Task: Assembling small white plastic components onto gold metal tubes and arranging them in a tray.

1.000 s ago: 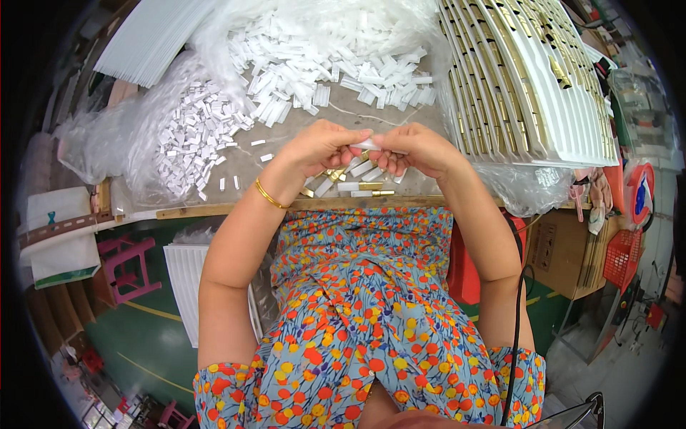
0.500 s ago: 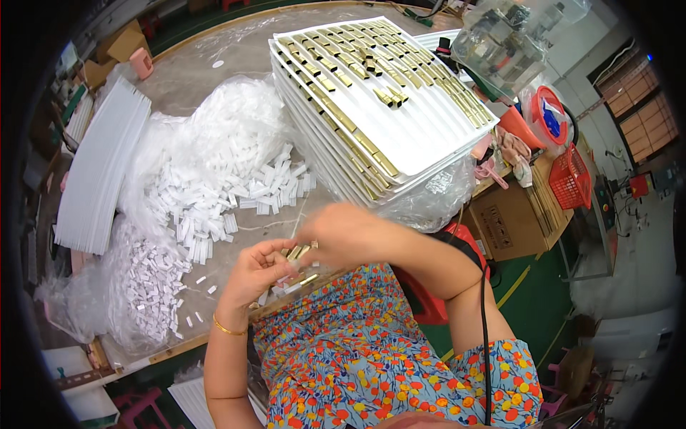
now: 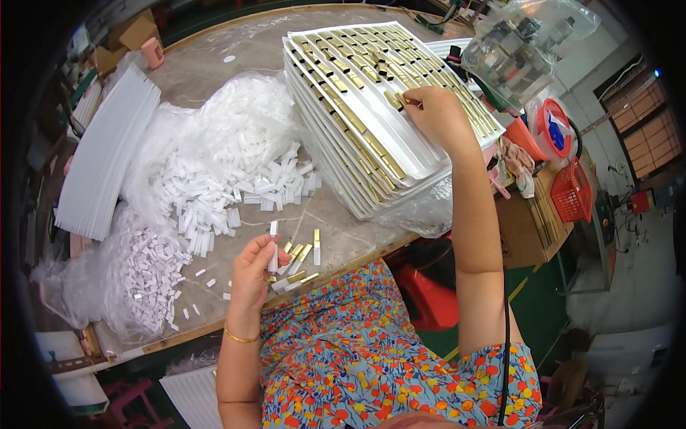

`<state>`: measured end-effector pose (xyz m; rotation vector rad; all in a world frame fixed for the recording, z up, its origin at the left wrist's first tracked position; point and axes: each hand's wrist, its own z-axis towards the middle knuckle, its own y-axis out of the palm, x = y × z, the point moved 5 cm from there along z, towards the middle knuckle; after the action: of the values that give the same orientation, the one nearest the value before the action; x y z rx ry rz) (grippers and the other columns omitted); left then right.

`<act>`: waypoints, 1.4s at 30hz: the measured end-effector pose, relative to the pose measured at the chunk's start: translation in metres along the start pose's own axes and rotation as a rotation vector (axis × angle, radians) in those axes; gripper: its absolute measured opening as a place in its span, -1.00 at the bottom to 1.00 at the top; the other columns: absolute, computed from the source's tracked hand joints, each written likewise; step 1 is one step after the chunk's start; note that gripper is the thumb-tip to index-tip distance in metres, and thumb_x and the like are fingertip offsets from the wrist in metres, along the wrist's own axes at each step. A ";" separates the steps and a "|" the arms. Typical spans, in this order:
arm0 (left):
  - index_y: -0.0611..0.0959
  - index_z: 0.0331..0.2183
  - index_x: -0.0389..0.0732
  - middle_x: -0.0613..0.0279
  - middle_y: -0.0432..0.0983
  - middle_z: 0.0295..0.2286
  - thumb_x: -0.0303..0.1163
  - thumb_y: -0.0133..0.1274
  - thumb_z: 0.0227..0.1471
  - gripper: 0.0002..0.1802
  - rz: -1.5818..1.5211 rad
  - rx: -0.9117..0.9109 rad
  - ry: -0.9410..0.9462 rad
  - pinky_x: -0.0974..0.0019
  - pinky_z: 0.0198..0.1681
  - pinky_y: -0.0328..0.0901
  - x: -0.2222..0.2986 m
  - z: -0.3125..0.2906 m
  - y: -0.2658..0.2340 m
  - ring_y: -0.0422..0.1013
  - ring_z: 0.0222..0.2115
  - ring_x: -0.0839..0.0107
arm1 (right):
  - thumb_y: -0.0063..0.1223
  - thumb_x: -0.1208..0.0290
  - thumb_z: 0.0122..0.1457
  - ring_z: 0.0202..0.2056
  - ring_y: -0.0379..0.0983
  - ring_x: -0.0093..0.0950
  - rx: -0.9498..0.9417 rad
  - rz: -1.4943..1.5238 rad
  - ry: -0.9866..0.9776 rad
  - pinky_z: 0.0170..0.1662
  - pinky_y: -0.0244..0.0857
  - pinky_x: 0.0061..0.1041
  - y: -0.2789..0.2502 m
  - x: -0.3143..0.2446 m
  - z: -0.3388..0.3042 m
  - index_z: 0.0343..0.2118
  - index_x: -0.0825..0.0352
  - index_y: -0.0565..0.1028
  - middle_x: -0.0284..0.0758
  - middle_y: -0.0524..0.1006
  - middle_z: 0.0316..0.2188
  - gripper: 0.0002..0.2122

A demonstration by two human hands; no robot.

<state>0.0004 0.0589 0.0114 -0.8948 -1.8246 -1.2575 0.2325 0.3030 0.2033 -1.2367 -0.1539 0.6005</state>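
Observation:
My left hand (image 3: 251, 268) is closed near the table's front edge, pinching a slim clear tube (image 3: 274, 247) with a white upper end, held upright. Over at the top of a stack of white ridged trays (image 3: 375, 129), my right hand (image 3: 439, 118) reaches with arm stretched out. Its fingertips are pinched at a small group of gold caps (image 3: 393, 100); the cap between them is mostly hidden. Beside my left hand, several clear tubes with gold caps (image 3: 316, 247) lie on the table.
Loose clear tubes (image 3: 275, 179) spill from a plastic bag (image 3: 243, 107) left of the trays. Nearer lies a heap of small white pieces (image 3: 153, 286). White ridged sheets (image 3: 107, 157) stand at far left. A red basket (image 3: 572, 189) and cardboard box (image 3: 525, 225) are at right.
My right hand has moved from beside my left hand, up and away onto the tray stack. The left hand stays near the table edge, its tube now in plain sight.

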 end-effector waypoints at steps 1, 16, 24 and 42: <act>0.49 -0.26 -0.29 0.18 0.52 -0.48 -0.38 -0.06 0.10 -0.80 0.000 0.000 -0.002 0.50 -0.38 0.31 -0.001 -0.001 0.000 0.42 -0.48 0.53 | 0.04 0.44 -0.04 -0.35 0.49 -0.24 -0.036 -0.016 0.003 -0.22 0.33 -0.41 0.000 -0.003 -0.003 -0.28 0.38 0.54 -0.13 0.54 -0.36 -0.76; 0.51 -0.22 -0.33 0.15 0.53 -0.44 -0.39 -0.04 0.09 -0.76 -0.023 0.127 0.107 0.52 -0.45 0.28 -0.005 0.001 0.001 0.41 -0.50 0.53 | 0.07 0.59 0.03 -0.41 0.40 -0.70 -0.253 1.234 -0.053 -0.45 0.26 -0.77 0.062 -0.115 -0.106 -0.19 0.44 0.46 -0.38 0.49 -0.42 -0.76; 0.56 -0.27 -0.31 0.21 0.54 -0.48 -0.39 -0.01 0.08 -0.79 0.036 0.191 0.125 0.60 -0.53 0.21 -0.005 -0.016 -0.008 0.37 -0.57 0.63 | 0.07 0.53 0.08 -0.36 0.47 -0.60 -0.457 1.575 0.257 -0.35 0.35 -0.69 0.164 -0.141 -0.123 -0.22 0.44 0.42 -0.29 0.53 -0.38 -0.79; 0.61 -0.38 -0.34 0.30 0.53 -0.55 -0.44 0.07 -0.02 -0.83 0.514 0.101 0.169 0.53 -0.49 0.25 0.009 -0.021 -0.017 0.36 -0.53 0.67 | 0.09 0.63 0.03 -0.41 0.47 -0.65 -0.816 1.578 0.078 -0.33 0.38 -0.70 0.179 -0.144 -0.130 -0.32 0.42 0.45 -0.31 0.55 -0.42 -0.86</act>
<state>-0.0154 0.0357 0.0169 -1.0778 -1.3913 -0.8781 0.1048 0.1563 0.0247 -2.0538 0.8191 1.9596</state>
